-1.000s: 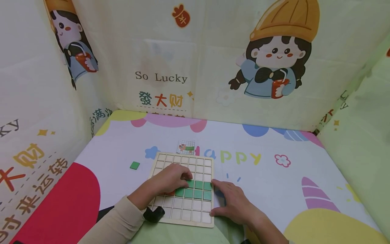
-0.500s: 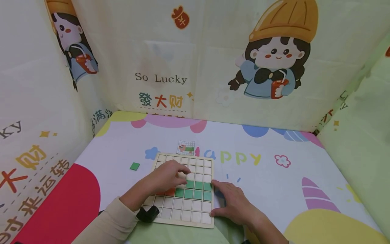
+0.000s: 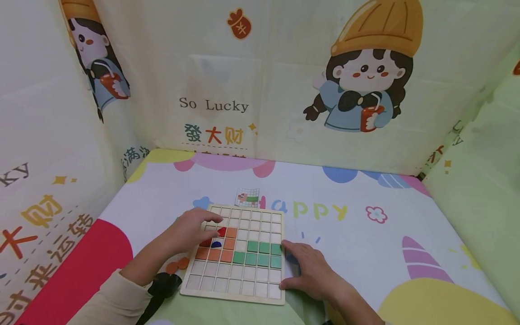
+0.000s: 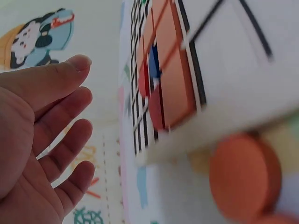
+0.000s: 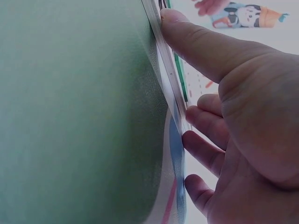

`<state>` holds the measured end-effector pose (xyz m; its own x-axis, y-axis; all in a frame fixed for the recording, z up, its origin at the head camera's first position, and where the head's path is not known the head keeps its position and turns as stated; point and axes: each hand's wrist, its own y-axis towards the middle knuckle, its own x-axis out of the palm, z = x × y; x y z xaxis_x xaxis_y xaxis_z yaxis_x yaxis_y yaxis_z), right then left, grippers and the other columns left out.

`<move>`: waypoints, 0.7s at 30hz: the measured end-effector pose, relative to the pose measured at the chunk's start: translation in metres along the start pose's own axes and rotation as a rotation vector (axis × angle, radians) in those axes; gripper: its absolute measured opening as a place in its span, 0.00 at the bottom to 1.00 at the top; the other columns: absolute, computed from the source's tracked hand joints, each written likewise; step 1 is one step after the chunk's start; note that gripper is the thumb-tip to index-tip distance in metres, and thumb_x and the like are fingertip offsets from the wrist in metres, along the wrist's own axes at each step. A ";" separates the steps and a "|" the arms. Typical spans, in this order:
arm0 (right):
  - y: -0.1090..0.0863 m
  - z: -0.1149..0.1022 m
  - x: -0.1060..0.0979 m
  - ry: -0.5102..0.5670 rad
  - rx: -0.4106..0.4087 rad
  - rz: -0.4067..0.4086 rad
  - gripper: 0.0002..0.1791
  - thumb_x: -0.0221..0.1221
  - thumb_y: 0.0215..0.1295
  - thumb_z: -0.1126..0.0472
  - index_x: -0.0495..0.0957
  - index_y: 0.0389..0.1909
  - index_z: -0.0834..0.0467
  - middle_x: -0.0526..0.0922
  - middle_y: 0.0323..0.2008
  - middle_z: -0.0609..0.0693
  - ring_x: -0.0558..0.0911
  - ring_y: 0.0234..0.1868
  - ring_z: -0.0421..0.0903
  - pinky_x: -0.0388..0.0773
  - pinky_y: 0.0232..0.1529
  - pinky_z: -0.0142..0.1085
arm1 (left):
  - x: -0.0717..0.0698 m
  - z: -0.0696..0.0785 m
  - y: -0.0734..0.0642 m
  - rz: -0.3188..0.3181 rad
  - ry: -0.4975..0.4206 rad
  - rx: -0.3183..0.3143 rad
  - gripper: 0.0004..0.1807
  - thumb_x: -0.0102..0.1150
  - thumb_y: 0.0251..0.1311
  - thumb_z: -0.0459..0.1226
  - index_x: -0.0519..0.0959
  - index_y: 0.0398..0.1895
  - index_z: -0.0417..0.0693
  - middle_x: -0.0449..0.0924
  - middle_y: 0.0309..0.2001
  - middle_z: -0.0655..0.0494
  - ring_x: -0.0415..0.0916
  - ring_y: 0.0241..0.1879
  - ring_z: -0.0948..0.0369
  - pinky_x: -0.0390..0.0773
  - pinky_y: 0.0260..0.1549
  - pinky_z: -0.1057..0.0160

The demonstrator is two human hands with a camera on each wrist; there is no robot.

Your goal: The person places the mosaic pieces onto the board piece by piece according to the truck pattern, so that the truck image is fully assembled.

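Note:
My left hand [image 3: 187, 232] hovers over the left side of a wooden grid board [image 3: 229, 286], fingers loosely extended and holding nothing, as the left wrist view confirms. Set into the grid are green tiles [image 3: 264, 248], orange tiles [image 3: 214, 255], a red piece [image 3: 221, 232] and a dark blue half-round piece [image 3: 217, 244]. My right hand [image 3: 306, 268] rests against the board's right edge, with thumb and fingertips touching it. In the right wrist view, the right thumb [image 5: 205, 44] lies along the edge. The left hand hides some left-hand squares.
Two orange discs [image 3: 183, 263] lie just left of the board. Behind it lies a small card [image 3: 248, 197] with a gridded coloured picture. Printed cloth [image 3: 365, 253] covers the table, and patterned curtains [image 3: 280, 81] stand around the back and sides.
My left hand has moved left from the middle of the board, uncovering orange, red and blue pieces. It now hides the loose green tile at left. The right hand stays put.

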<state>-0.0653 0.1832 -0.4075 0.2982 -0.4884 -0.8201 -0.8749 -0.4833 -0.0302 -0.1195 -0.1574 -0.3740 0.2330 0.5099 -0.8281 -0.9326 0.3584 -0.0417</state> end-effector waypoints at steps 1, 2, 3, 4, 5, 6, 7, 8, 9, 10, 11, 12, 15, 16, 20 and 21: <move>0.000 0.000 0.000 0.001 0.002 0.000 0.51 0.75 0.47 0.40 0.68 0.70 0.60 0.76 0.63 0.53 0.70 0.64 0.57 0.63 0.59 0.61 | -0.003 -0.004 -0.002 0.013 0.008 -0.007 0.18 0.69 0.61 0.39 0.84 0.55 0.48 0.82 0.49 0.56 0.75 0.53 0.51 0.79 0.49 0.48; 0.000 0.000 0.000 0.002 0.003 -0.001 0.51 0.75 0.47 0.40 0.68 0.70 0.60 0.75 0.63 0.53 0.70 0.64 0.57 0.63 0.59 0.61 | -0.005 -0.008 -0.004 0.026 0.020 -0.008 0.18 0.69 0.61 0.39 0.84 0.55 0.48 0.82 0.49 0.55 0.75 0.52 0.51 0.79 0.49 0.47; 0.000 0.000 0.000 0.003 0.005 -0.002 0.51 0.75 0.47 0.40 0.68 0.70 0.60 0.75 0.63 0.53 0.70 0.65 0.57 0.63 0.59 0.61 | -0.007 -0.012 -0.006 0.039 0.029 -0.018 0.18 0.69 0.61 0.39 0.84 0.54 0.48 0.83 0.48 0.55 0.76 0.51 0.51 0.80 0.48 0.48; 0.000 0.000 0.000 0.003 0.006 -0.003 0.51 0.75 0.47 0.40 0.68 0.70 0.60 0.75 0.63 0.53 0.70 0.65 0.57 0.63 0.59 0.61 | -0.009 -0.016 -0.007 0.052 0.035 -0.019 0.18 0.69 0.61 0.38 0.84 0.54 0.47 0.83 0.47 0.54 0.76 0.50 0.50 0.80 0.47 0.48; 0.000 0.000 0.000 0.002 0.006 -0.003 0.51 0.75 0.47 0.40 0.68 0.70 0.60 0.75 0.63 0.53 0.70 0.65 0.57 0.63 0.59 0.61 | -0.011 -0.021 -0.009 0.062 0.044 -0.020 0.18 0.69 0.60 0.38 0.84 0.54 0.46 0.83 0.47 0.53 0.76 0.50 0.50 0.80 0.47 0.48; 0.000 0.000 0.001 0.004 0.006 -0.003 0.51 0.75 0.47 0.40 0.68 0.70 0.60 0.75 0.63 0.52 0.70 0.65 0.57 0.63 0.59 0.61 | -0.013 -0.024 -0.010 0.071 0.051 -0.032 0.18 0.69 0.60 0.38 0.84 0.54 0.46 0.83 0.47 0.52 0.77 0.50 0.49 0.81 0.46 0.48; 0.000 0.000 0.001 0.004 0.007 -0.004 0.51 0.75 0.48 0.40 0.68 0.70 0.60 0.75 0.63 0.52 0.70 0.65 0.57 0.63 0.59 0.61 | -0.015 -0.028 -0.012 0.080 0.052 -0.046 0.19 0.69 0.60 0.38 0.83 0.54 0.46 0.83 0.48 0.51 0.77 0.50 0.48 0.81 0.46 0.48; 0.000 0.000 0.000 0.007 0.008 -0.006 0.51 0.75 0.48 0.40 0.68 0.70 0.60 0.75 0.63 0.53 0.70 0.65 0.57 0.63 0.59 0.61 | -0.016 -0.032 -0.013 0.087 0.053 -0.057 0.19 0.69 0.60 0.38 0.83 0.55 0.45 0.83 0.48 0.49 0.77 0.51 0.47 0.81 0.46 0.48; 0.000 0.000 0.000 0.009 0.009 -0.007 0.51 0.75 0.48 0.40 0.68 0.70 0.60 0.75 0.63 0.53 0.70 0.65 0.57 0.63 0.59 0.61 | -0.018 -0.036 -0.014 0.093 0.051 -0.071 0.19 0.69 0.60 0.38 0.83 0.55 0.44 0.83 0.49 0.48 0.76 0.51 0.46 0.82 0.45 0.48; 0.000 0.000 0.000 0.011 0.011 -0.009 0.51 0.74 0.48 0.40 0.68 0.70 0.60 0.75 0.63 0.53 0.70 0.65 0.57 0.63 0.59 0.61 | -0.019 -0.039 -0.016 0.098 0.048 -0.083 0.20 0.69 0.60 0.38 0.83 0.56 0.44 0.83 0.50 0.47 0.76 0.52 0.45 0.82 0.45 0.48; 0.000 0.000 0.000 0.013 0.013 -0.012 0.52 0.74 0.48 0.39 0.68 0.70 0.60 0.75 0.64 0.53 0.70 0.65 0.57 0.63 0.59 0.62 | -0.020 -0.043 -0.017 0.104 0.046 -0.095 0.20 0.69 0.60 0.38 0.82 0.56 0.43 0.82 0.51 0.45 0.76 0.53 0.44 0.82 0.45 0.48; 0.000 0.000 0.000 0.015 0.015 -0.014 0.52 0.74 0.48 0.39 0.67 0.70 0.60 0.75 0.64 0.53 0.70 0.65 0.58 0.63 0.59 0.62 | -0.021 -0.047 -0.018 0.108 0.043 -0.107 0.21 0.69 0.60 0.38 0.82 0.57 0.43 0.82 0.51 0.45 0.75 0.54 0.44 0.82 0.45 0.48; 0.000 0.000 0.000 0.017 0.018 -0.018 0.52 0.74 0.48 0.39 0.67 0.70 0.60 0.75 0.64 0.53 0.70 0.65 0.58 0.62 0.60 0.62 | -0.025 -0.056 -0.020 0.113 0.040 -0.111 0.22 0.68 0.60 0.37 0.81 0.58 0.41 0.81 0.53 0.43 0.74 0.56 0.41 0.80 0.48 0.45; 0.000 0.000 0.000 0.017 0.019 -0.019 0.52 0.74 0.48 0.39 0.67 0.70 0.60 0.75 0.64 0.53 0.70 0.65 0.58 0.62 0.60 0.62 | -0.026 -0.058 -0.021 0.113 0.040 -0.111 0.22 0.68 0.61 0.37 0.81 0.58 0.41 0.81 0.53 0.43 0.73 0.57 0.41 0.79 0.49 0.43; 0.000 -0.002 -0.001 0.020 0.023 -0.024 0.52 0.74 0.48 0.39 0.67 0.70 0.60 0.75 0.64 0.53 0.70 0.65 0.58 0.62 0.60 0.62 | -0.030 -0.066 -0.022 0.098 0.036 -0.135 0.24 0.68 0.61 0.36 0.79 0.60 0.39 0.80 0.56 0.41 0.70 0.61 0.38 0.76 0.53 0.41; 0.000 -0.002 -0.001 0.021 0.024 -0.025 0.52 0.74 0.48 0.39 0.67 0.70 0.60 0.75 0.64 0.53 0.70 0.65 0.58 0.62 0.60 0.63 | -0.031 -0.068 -0.022 0.095 0.038 -0.142 0.24 0.68 0.61 0.36 0.79 0.60 0.39 0.79 0.57 0.40 0.70 0.61 0.38 0.75 0.53 0.40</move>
<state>-0.0650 0.1820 -0.4055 0.3280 -0.4915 -0.8067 -0.8759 -0.4780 -0.0649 -0.1249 -0.2344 -0.3860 0.1338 0.5057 -0.8523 -0.9801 0.1947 -0.0384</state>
